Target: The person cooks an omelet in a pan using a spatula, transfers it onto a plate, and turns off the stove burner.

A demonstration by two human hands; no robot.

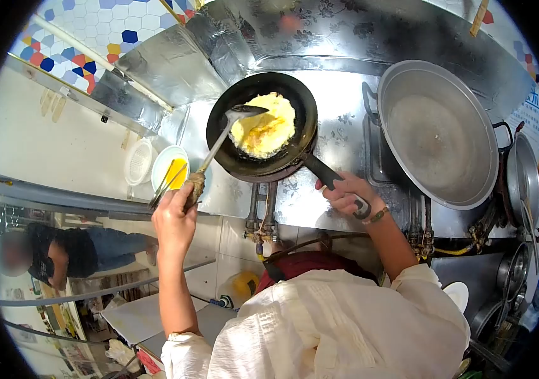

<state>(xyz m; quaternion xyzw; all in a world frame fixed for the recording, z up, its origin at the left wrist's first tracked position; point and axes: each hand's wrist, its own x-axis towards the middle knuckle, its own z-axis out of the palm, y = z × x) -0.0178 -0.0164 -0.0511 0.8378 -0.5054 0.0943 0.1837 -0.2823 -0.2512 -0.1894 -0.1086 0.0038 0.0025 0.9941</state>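
A black wok (218, 142) sits over the burner with a round of yellow fried egg (279, 120) spread in it. My right hand (353, 192) is closed round the wok's black handle (322, 170), and a bracelet circles that wrist. In my left hand (176, 218) is a metal spatula (222, 136), gripped by its wrapped handle end. The spatula's head reaches over the wok and overlaps the left part of the egg. Just beyond my left hand, a pale bowl (156, 165) contains yellow beaten egg, with chopsticks leaning in it.
A white plastic basket (139, 162) stands beside the bowl. At right is a wide grey metal basin (402, 180), with another metal pan (523, 165) past it. Gas pipes (271, 205) run below the counter front. A person (70, 252) shows at the lower left.
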